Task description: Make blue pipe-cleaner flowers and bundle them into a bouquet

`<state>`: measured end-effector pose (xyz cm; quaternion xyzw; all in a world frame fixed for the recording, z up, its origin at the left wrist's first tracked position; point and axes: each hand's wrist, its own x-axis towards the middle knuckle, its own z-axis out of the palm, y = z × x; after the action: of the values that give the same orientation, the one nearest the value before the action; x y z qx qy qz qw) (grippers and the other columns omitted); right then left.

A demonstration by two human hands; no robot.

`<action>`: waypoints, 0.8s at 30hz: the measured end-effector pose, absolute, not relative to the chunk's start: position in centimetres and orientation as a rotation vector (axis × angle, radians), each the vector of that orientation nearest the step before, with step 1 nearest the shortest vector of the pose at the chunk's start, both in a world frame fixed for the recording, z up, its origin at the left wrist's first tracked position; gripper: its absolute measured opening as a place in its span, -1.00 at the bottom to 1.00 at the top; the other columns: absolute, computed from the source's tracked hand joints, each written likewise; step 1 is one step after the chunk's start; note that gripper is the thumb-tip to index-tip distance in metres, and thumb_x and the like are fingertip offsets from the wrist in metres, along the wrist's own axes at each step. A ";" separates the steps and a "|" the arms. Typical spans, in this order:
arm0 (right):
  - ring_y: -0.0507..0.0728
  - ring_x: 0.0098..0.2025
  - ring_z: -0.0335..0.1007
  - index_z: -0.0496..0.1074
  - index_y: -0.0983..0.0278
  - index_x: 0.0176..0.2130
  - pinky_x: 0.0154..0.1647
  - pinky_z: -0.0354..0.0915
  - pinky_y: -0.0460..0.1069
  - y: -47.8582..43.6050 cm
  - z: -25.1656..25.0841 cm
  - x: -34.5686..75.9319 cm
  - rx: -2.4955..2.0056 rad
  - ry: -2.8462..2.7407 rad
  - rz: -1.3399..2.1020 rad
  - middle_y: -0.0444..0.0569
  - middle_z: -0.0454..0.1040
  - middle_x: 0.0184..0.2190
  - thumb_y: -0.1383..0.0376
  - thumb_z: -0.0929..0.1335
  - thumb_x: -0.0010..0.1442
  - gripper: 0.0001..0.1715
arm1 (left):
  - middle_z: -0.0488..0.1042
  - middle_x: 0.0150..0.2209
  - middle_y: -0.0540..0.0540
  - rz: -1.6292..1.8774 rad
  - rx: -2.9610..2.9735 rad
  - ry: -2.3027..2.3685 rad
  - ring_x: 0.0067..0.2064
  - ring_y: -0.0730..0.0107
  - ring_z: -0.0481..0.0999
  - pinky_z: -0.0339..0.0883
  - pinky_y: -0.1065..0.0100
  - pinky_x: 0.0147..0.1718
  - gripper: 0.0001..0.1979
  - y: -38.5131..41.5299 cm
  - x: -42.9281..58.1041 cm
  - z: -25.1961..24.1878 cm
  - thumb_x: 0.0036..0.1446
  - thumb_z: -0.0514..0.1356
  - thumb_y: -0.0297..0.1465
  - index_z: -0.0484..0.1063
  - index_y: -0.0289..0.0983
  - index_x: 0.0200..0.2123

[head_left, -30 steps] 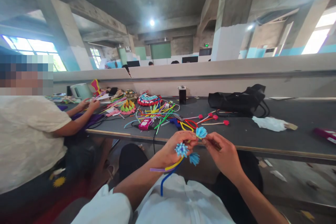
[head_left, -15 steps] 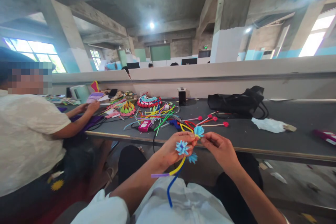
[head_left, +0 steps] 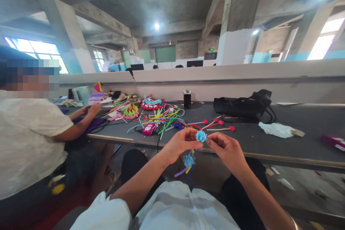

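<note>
Between my hands, just in front of the table edge, is a light-blue pipe-cleaner flower (head_left: 201,136). My left hand (head_left: 183,145) holds it from the left, thumb below and fingers curled behind. On its right side, the thumb and fingertips of my right hand (head_left: 225,148) pinch the outer petals. A second blue flower (head_left: 189,160) hangs under my left hand, with a purple stem (head_left: 180,172) and a yellow stem (head_left: 188,170) beside it. A dark blue stem below is blurred. My left palm hides where the stems join.
On the table are a pile of coloured pipe cleaners (head_left: 161,118), several pink-tipped stems (head_left: 214,129), a magenta box (head_left: 149,129), a black bag (head_left: 242,104) and white plastic (head_left: 276,129). A co-worker (head_left: 32,140) sits at the left, hands over the table.
The flower bunch has turned in my left hand: one bloom now faces up between my hands, and the stems have swung down and shortened in view. My right hand stays at the upper flower.
</note>
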<state>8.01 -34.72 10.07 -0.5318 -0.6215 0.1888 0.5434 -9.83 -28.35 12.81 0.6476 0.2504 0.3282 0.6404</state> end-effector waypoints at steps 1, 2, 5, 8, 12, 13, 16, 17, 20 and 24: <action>0.06 -0.48 0.34 0.49 0.26 -0.37 -0.46 0.23 -0.10 -34.7 10.3 7.9 -1.260 -1.485 0.441 -0.11 0.48 -0.51 0.15 0.35 0.14 -0.77 | 0.47 -0.27 -0.06 0.765 1.572 0.592 -0.27 0.43 0.41 0.23 0.43 -0.28 -0.53 -28.3 -9.8 12.9 -0.21 0.43 -0.34 0.45 -0.30 -0.17; 0.07 -0.47 0.35 0.49 0.26 -0.37 -0.44 0.25 -0.09 -34.8 10.4 7.8 -1.259 -1.494 0.433 -0.10 0.49 -0.50 0.16 0.35 0.14 -0.78 | 0.46 -0.28 -0.05 0.784 1.666 0.619 -0.28 0.42 0.39 0.22 0.43 -0.29 -0.52 -28.3 -9.8 13.1 -0.21 0.43 -0.33 0.45 -0.29 -0.15; 0.08 -0.44 0.36 0.48 0.26 -0.38 -0.41 0.26 -0.07 -34.9 10.9 7.4 -1.265 -1.525 0.400 -0.09 0.49 -0.49 0.21 0.34 0.13 -0.82 | 0.43 -0.30 -0.03 0.857 1.860 0.669 -0.31 0.43 0.35 0.19 0.45 -0.35 -0.53 -28.2 -9.7 13.4 -0.19 0.41 -0.29 0.46 -0.27 -0.15; 0.08 -0.45 0.36 0.48 0.25 -0.40 -0.41 0.26 -0.07 -35.0 11.2 7.2 -1.277 -1.557 0.367 -0.10 0.48 -0.50 0.23 0.33 0.13 -0.83 | 0.40 -0.36 -0.01 0.871 1.867 0.627 -0.35 0.46 0.32 0.16 0.47 -0.40 -0.62 -28.3 -9.6 13.5 -0.12 0.37 -0.25 0.46 -0.29 -0.23; 0.06 -0.46 0.33 0.50 0.25 -0.40 -0.44 0.24 -0.08 -35.1 11.5 7.2 -1.275 -1.599 0.365 -0.11 0.47 -0.51 0.20 0.33 0.15 -0.79 | 0.31 -0.50 0.06 0.798 1.704 0.566 -0.49 0.56 0.23 0.06 0.49 -0.52 -0.70 -28.3 -9.8 13.7 -0.07 0.34 -0.24 0.43 -0.31 -0.33; 0.06 -0.48 0.31 0.49 0.25 -0.40 -0.45 0.23 -0.09 -35.0 11.6 7.2 -1.271 -1.607 0.376 -0.12 0.46 -0.52 0.19 0.33 0.16 -0.78 | 0.29 -0.53 0.08 0.784 1.644 0.555 -0.52 0.59 0.21 0.04 0.50 -0.55 -0.70 -28.3 -9.9 13.7 -0.08 0.35 -0.25 0.42 -0.31 -0.34; 0.04 -0.48 0.29 0.49 0.25 -0.39 -0.46 0.22 -0.10 -34.9 11.7 7.0 -1.245 -1.613 0.409 -0.12 0.44 -0.52 0.16 0.33 0.17 -0.76 | 0.26 -0.58 0.11 0.759 1.454 0.533 -0.59 0.63 0.18 0.01 0.51 -0.60 -0.73 -28.1 -10.1 13.9 -0.11 0.36 -0.29 0.40 -0.30 -0.37; 0.05 -0.47 0.30 0.49 0.25 -0.38 -0.45 0.22 -0.10 -34.8 11.7 7.0 -1.232 -1.611 0.415 -0.11 0.44 -0.51 0.16 0.33 0.17 -0.76 | 0.27 -0.59 0.12 0.750 1.397 0.517 -0.60 0.63 0.19 0.02 0.52 -0.61 -0.74 -28.0 -10.2 13.9 -0.12 0.36 -0.30 0.40 -0.30 -0.38; 0.06 -0.43 0.32 0.49 0.25 -0.37 -0.42 0.24 -0.09 -34.4 11.8 6.9 -1.194 -1.603 0.423 -0.10 0.46 -0.47 0.15 0.34 0.17 -0.77 | 0.28 -0.61 0.11 0.700 1.292 0.469 -0.63 0.63 0.23 0.07 0.52 -0.64 -0.76 -27.5 -10.4 13.9 -0.15 0.36 -0.34 0.39 -0.30 -0.42; 0.08 -0.40 0.36 0.50 0.25 -0.35 -0.37 0.26 -0.07 -33.6 11.8 6.9 -1.151 -1.615 0.448 -0.09 0.48 -0.44 0.17 0.35 0.16 -0.79 | 0.32 -0.60 0.09 0.632 1.239 0.468 -0.63 0.61 0.29 0.17 0.52 -0.65 -0.78 -26.8 -10.7 13.9 -0.16 0.33 -0.42 0.38 -0.30 -0.41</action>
<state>6.88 -33.64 11.85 -0.4814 -0.6754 0.1873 0.5263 -10.68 -26.79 13.90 0.5656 0.2134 0.2885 0.7425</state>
